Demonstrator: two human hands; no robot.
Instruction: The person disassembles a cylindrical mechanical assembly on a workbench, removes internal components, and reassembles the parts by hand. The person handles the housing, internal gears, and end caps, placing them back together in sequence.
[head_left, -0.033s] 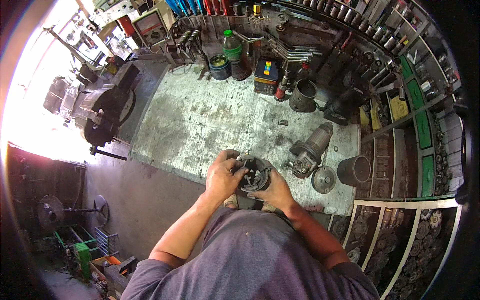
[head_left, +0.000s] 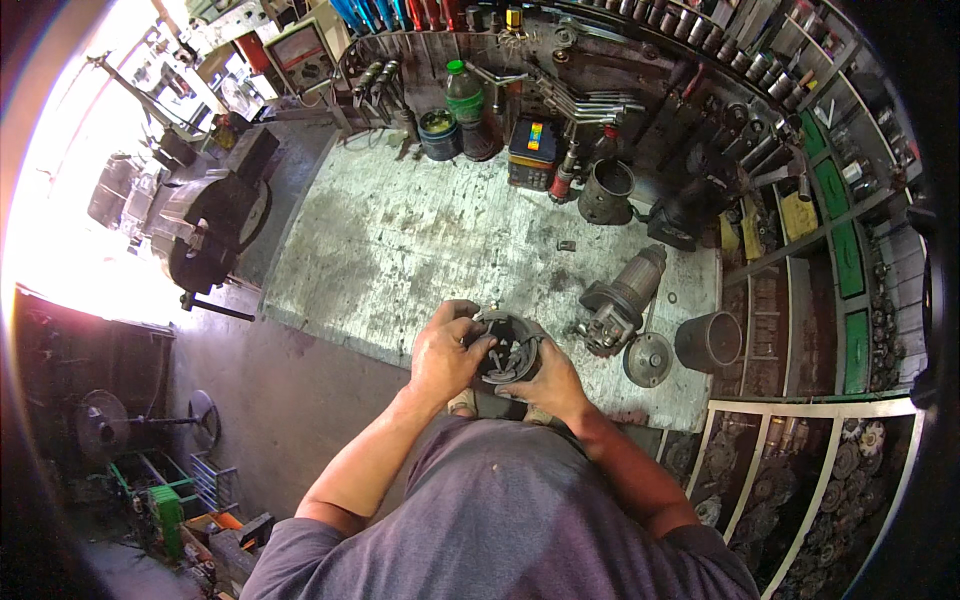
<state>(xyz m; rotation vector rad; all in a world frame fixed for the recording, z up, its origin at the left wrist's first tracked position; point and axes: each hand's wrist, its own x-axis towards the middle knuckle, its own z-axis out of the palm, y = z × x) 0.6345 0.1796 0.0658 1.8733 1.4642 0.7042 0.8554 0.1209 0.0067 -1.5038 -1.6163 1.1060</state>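
Between my two hands is a round, dark metal motor housing (head_left: pixel 517 362), its open end facing up and small metal parts showing inside. My left hand (head_left: pixel 440 352) grips its left rim, thumb over the edge and fingers curled at the far side. On the right side, my right hand (head_left: pixel 560 385) is wrapped around the wall with the thumb along the near rim. The housing is held at the bench's near edge, in front of my body. A greasy motor with a gear-end casting (head_left: pixel 628 290) lies to its right. Beside that motor is a flat round metal cover (head_left: pixel 648 360).
An open metal cylinder (head_left: pixel 708 342) stands at the bench's right edge. Along the back are a green-capped bottle (head_left: pixel 464 92), a dark can (head_left: pixel 439 135), a boxy meter (head_left: pixel 533 152) and a metal cup (head_left: pixel 606 190). A vise (head_left: pixel 205 225) is at left; part-filled shelves (head_left: pixel 790 480) are at right.
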